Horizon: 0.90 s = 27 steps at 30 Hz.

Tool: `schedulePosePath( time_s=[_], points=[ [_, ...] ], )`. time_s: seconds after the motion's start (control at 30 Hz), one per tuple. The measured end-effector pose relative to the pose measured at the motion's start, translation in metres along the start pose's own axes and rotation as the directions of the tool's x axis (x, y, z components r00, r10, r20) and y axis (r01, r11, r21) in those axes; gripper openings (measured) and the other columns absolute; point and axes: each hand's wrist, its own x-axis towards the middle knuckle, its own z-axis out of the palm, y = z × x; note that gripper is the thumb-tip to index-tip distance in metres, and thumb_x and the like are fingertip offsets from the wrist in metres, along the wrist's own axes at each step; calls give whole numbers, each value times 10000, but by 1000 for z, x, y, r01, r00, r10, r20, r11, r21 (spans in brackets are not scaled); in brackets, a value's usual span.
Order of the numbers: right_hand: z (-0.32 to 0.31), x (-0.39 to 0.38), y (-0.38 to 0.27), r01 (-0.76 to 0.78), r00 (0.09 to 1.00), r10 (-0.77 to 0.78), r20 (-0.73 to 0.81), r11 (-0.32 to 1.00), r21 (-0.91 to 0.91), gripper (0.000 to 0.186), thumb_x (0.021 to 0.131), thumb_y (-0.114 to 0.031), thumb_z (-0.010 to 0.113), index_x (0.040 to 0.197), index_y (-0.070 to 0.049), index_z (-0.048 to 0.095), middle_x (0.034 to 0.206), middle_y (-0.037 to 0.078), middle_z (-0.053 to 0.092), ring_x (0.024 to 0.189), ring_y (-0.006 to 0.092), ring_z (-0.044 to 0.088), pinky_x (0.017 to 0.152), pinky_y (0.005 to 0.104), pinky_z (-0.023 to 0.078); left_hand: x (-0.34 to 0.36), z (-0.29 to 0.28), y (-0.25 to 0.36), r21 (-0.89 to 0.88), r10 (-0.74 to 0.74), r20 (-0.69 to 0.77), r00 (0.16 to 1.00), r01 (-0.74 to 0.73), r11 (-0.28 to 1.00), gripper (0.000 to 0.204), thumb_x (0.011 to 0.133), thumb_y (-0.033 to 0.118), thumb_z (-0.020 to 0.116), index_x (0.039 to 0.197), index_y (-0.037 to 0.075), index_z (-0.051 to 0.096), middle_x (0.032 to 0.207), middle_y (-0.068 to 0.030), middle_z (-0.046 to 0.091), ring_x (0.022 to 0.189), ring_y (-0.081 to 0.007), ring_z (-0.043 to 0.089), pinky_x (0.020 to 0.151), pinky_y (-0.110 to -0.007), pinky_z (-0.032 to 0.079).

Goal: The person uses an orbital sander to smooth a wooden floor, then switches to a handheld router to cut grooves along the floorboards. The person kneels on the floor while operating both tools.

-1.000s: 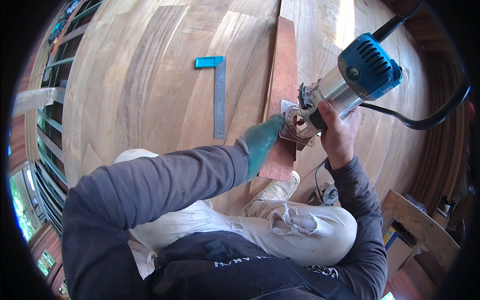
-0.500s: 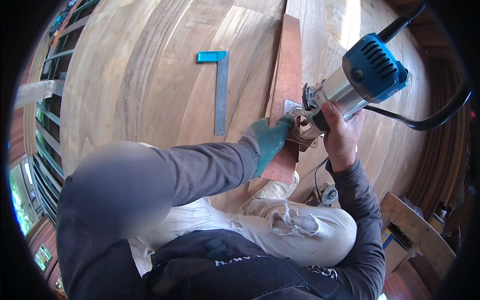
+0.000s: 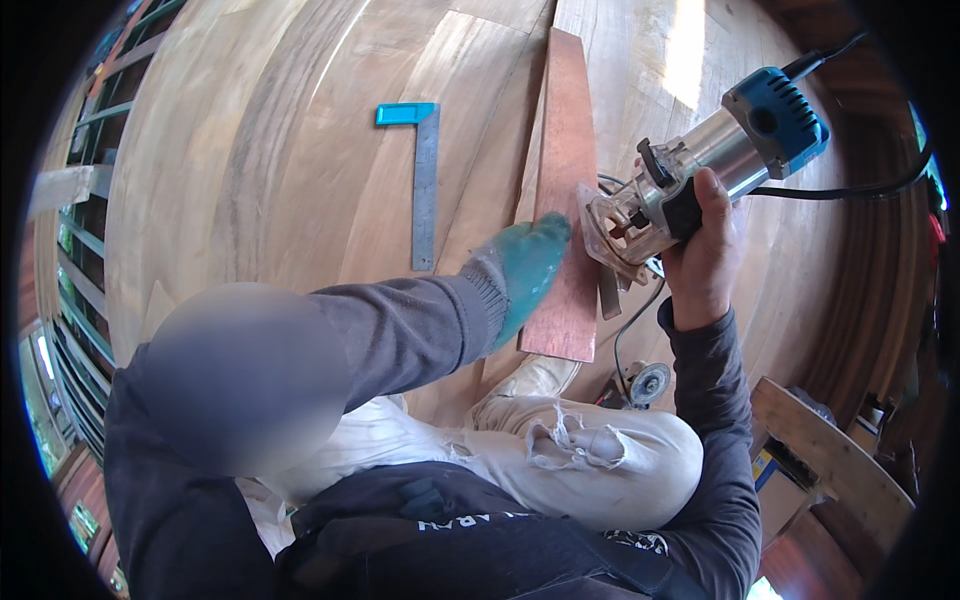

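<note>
My right hand (image 3: 703, 255) is bare and wrapped round the body of a trim router (image 3: 715, 150) with a blue motor cap, silver barrel and clear base. The router is tilted, its base facing a long reddish wooden board (image 3: 570, 120) and close to the board's right edge. On the left side of that board lies my left hand (image 3: 530, 272) in a green-coated glove, its fingers closed over the edge. The router bit is only partly visible through the clear base.
A try square (image 3: 425, 190) with a turquoise stock lies on the plank floor (image 3: 340, 150) to the left. An angle grinder (image 3: 648, 385) sits beside my knee. The router's black cord (image 3: 850, 192) loops off to the right, where a wooden frame (image 3: 830, 435) stands.
My right hand has drawn the router to the right and tilted it away from the board. My left hand has come off the router base but stays on the board.
</note>
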Motion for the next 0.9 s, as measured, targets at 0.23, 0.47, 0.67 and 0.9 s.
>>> schedulePosePath(
  time_s=[0.23, 0.47, 0.67, 0.9],
  points=[
    [5, -9, 3, 41, 999, -42, -13, 997, -67, 380, 899, -210, 804, 1162, -5, 621, 1006, 33, 655, 861, 120, 645, 777, 298, 536, 7, -4, -9, -156, -73, 71, 995, 83, 984, 538, 1109, 492, 482, 1299, 11, 630, 1098, -93, 676, 941, -187, 622, 888, -372, 548],
    [20, -20, -3, 96, 993, -78, 86, 971, -221, 468, 838, -241, 863, 1160, 21, 647, 1046, 79, 720, 909, 150, 706, 823, 319, 579, 11, -8, -9, -298, -110, 185, 977, 162, 941, 521, 1108, 486, 511, 1338, 30, 614, 1118, -120, 727, 941, -235, 740, 851, -403, 638],
    [22, -19, -1, 62, 997, -52, 54, 978, -198, 510, 817, -216, 888, 1181, 22, 622, 1038, 95, 715, 899, 168, 713, 802, 324, 598, 7, -4, -3, -113, -148, 77, 986, 157, 981, 477, 1086, 442, 586, 1306, 21, 636, 1114, -128, 731, 928, -230, 739, 827, -393, 634],
    [21, -20, 1, 86, 995, -66, 80, 953, -290, 529, 799, -184, 900, 1191, 18, 608, 1028, 89, 714, 895, 177, 720, 804, 332, 605, 4, -3, -5, -117, -106, 82, 991, 115, 986, 453, 1083, 419, 601, 1276, 11, 637, 1067, -129, 730, 891, -223, 738, 803, -383, 630]
  ],
)
